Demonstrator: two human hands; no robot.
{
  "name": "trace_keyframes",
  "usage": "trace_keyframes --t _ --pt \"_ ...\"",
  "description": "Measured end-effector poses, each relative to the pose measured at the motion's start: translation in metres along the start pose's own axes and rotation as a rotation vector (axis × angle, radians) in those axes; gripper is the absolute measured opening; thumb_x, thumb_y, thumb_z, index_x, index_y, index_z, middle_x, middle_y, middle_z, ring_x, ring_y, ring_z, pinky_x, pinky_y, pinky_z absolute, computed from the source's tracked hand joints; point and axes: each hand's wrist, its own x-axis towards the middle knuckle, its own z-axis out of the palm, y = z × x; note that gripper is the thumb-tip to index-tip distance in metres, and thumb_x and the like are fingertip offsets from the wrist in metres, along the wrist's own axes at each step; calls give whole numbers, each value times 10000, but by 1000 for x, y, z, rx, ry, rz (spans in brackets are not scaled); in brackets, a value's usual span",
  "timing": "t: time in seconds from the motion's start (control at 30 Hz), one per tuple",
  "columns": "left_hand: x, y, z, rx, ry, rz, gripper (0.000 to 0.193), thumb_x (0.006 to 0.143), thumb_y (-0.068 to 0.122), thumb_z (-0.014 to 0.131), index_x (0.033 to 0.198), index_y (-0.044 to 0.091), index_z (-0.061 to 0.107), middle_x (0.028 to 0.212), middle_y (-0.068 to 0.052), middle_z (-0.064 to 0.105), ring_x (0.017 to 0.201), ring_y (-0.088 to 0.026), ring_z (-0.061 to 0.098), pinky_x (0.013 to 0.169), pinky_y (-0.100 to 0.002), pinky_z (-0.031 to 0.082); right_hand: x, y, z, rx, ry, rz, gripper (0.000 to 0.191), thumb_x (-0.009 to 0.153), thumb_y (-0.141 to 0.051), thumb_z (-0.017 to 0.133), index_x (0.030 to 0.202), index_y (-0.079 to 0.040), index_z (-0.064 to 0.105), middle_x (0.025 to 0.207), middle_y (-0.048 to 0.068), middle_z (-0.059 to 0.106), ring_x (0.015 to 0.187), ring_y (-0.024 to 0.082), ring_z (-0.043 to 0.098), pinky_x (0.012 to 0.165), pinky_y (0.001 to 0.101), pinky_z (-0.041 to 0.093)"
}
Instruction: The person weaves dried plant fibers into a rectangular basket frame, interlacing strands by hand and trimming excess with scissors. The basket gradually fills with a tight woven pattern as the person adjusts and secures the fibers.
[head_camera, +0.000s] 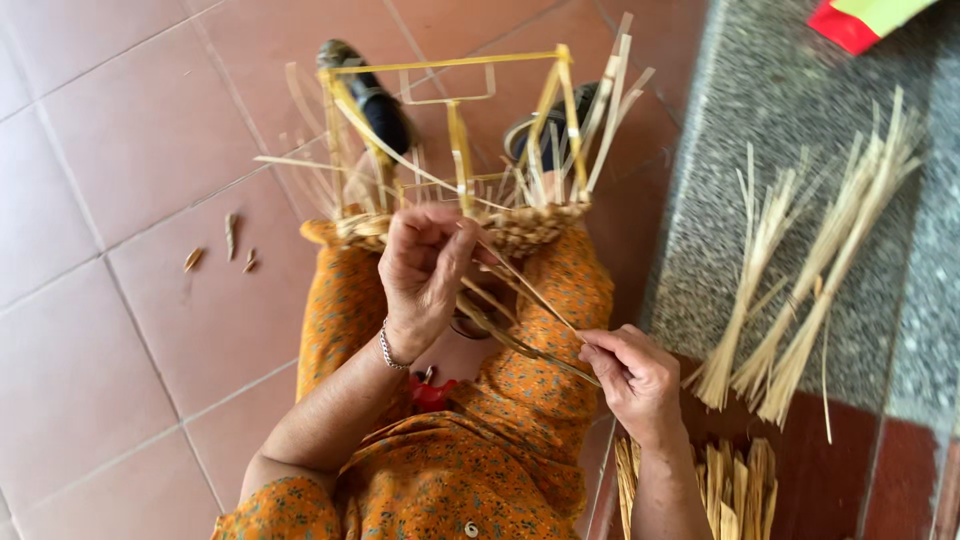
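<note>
A half-woven basket (520, 225) of pale straw sits on a yellow wire frame (455, 110), resting on my knees in orange patterned cloth. My left hand (425, 265), with a bracelet at the wrist, is closed on the woven edge of the basket and the strands there. My right hand (630, 375) pinches the end of a long straw strand (530, 300) that runs up to the weave. Loose upright strands stick out of the basket rim.
Bundles of straw (800, 290) lie on the grey speckled step to the right. More cut straw (720, 485) sits by my right forearm. Black shoes (375, 95) show beyond the frame. Small scraps (230, 235) lie on the pink floor tiles. A red and green object (865, 18) is at the top right.
</note>
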Motion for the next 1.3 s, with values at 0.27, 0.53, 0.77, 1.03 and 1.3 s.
trace_keyframes --t 0.27,0.53,0.77,1.03,1.3 --pt "-37 45 -59 736 -348 91 300 973 101 774 1236 127 632 1045 -84 667 952 -175 669 840 -295 578 57 -58 86 173 -153 -130 141 921 15 702 1050 -28 738 911 77 777 765 115 764 633 236 628" --pt "-19 62 -110 247 1 -15 74 1115 47 474 1189 39 470 1104 -103 706 941 -127 702 811 -264 617 100 -67 139 -65 25 -247 174 879 -75 806 1023 -14 729 984 103 723 629 124 642 503 241 552" --pt "11 76 -108 577 -1 399 57 1163 26 441 1158 41 386 1135 -154 684 946 -175 757 761 -264 646 110 -51 160 -480 101 -486 373 853 -226 841 1098 13 692 973 92 688 797 236 654 662 332 572" --pt "51 79 -102 892 -156 350 94 1077 -1 546 1163 10 508 945 -96 699 800 -204 734 689 -316 584 97 -56 160 -311 -33 -412 194 973 -11 728 1157 37 693 894 99 681 730 181 689 586 285 605" --pt "87 68 -108 888 -96 305 39 1154 72 543 1191 63 539 761 -19 654 667 -155 644 652 -297 509 154 -34 134 -378 23 -396 130 982 -45 775 1071 11 698 935 132 696 790 208 731 615 259 639"
